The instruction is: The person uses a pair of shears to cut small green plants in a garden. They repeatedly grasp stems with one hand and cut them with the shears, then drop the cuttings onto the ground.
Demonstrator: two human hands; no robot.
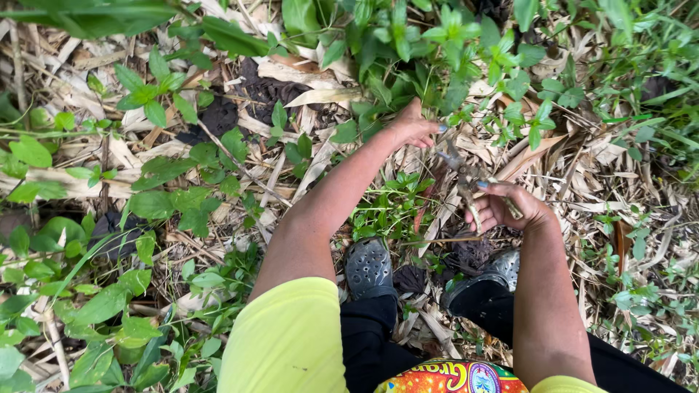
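Your right hand (pixel 502 207) is curled around a pair of worn garden shears (pixel 466 182), fingers wrapped over the handles and the palm turned up toward the camera. Its dull metal blades point up and to the left from your grip, toward the base of the green plants, and you can see them standing slightly apart rather than pressed together. Your left hand (pixel 413 129) reaches further forward into the leafy stems (pixel 408 80), its fingers bent down among them; whether it actually grips a stem or only pushes the leaves aside cannot be told, because the foliage hides the fingertips. Both hands sit near each other, with the blade tips just beside and below your left hand.

Both of your arms are bare below short yellow-green sleeves (pixel 291 335). Under them you can see your 2 grey perforated clogs, the left one (pixel 368 266) flat on the ground and the right one (pixel 495 273) partly hidden by your right forearm, with dark trousers (pixel 364 342) above them.

Around you the ground is covered with dry, pale bamboo leaves and husks (pixel 320 94), with patches of dark soil (pixel 218 116) showing through. Broad-leaved green weeds (pixel 167 196) spread to your left, and thinner grassy growth (pixel 641 65) fills the upper right corner.
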